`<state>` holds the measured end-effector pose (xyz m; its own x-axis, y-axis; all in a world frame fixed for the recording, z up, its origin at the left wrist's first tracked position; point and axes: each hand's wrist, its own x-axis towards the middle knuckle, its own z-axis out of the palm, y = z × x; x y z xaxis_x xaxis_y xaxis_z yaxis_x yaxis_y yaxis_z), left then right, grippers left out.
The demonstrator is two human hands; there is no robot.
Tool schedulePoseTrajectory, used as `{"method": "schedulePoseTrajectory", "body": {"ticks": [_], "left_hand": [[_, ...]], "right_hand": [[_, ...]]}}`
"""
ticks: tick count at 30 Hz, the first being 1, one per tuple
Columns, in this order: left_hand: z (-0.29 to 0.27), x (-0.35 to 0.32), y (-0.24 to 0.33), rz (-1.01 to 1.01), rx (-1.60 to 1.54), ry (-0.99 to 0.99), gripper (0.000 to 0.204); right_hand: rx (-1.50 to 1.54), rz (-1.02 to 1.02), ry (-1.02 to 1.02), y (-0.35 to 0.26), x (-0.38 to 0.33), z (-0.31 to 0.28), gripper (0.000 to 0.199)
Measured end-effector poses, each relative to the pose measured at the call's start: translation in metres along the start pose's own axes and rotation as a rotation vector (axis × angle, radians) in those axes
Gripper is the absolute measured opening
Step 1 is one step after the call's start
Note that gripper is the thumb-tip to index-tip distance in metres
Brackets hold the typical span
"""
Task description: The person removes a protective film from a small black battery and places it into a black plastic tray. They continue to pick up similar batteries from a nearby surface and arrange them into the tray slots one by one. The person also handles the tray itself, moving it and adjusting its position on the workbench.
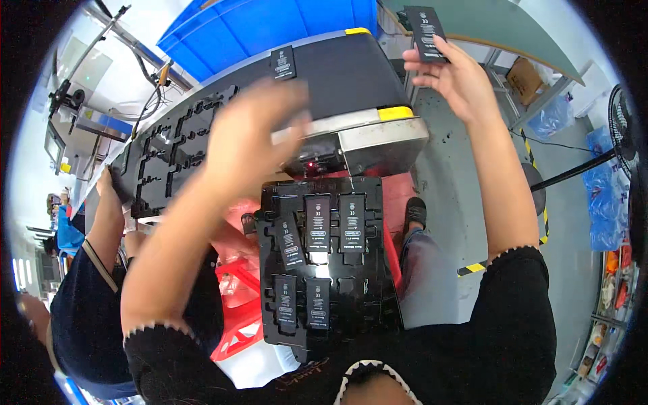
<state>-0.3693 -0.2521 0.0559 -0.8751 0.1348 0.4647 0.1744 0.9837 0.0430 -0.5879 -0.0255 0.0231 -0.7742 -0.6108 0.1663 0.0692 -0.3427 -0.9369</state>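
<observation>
1. Step in hand, by my read: filling the black tray (378,297) on the lap w/ flat black battery packs. Five packs (318,223) sit in it now; one in the top row lies tilted, not seated. Several slots are bare.
2. Right hand (453,75) is raised over the conveyor belt (351,74), fingers pinched on one battery pack (426,30), held upright.
3. Left hand (253,138) is blurred, fingers spread over the belt edge; can't tell if it holds anything.
4. Another pack (283,63) lies on the belt, further up.
5. Next move prob. calls for lowering the held pack square into a bare slot and straightening the tilted one.
6. A co-worker's arm (108,216) reaches a second tray (169,155) to the left.
</observation>
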Motion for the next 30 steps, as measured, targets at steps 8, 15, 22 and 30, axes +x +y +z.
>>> {"method": "schedulePoseTrajectory", "body": {"ticks": [8,15,22,30], "left_hand": [[0.065,0.131,-0.139,-0.283,-0.219,-0.808,0.078],[0.014,0.094,-0.024,-0.175,0.043,-0.267,0.087],[-0.053,-0.076,0.112,0.166,-0.144,-0.37,0.087],[-0.028,-0.193,0.159,-0.086,-0.208,-0.396,0.088]], "right_hand": [[0.366,0.259,-0.111,-0.006,-0.121,0.004,0.03],[0.038,0.72,-0.227,0.004,-0.24,0.021,0.031],[-0.121,0.807,-0.214,0.046,-0.314,0.081,0.043],[-1.126,0.372,-0.455,0.047,-0.352,0.13,0.058]]}}
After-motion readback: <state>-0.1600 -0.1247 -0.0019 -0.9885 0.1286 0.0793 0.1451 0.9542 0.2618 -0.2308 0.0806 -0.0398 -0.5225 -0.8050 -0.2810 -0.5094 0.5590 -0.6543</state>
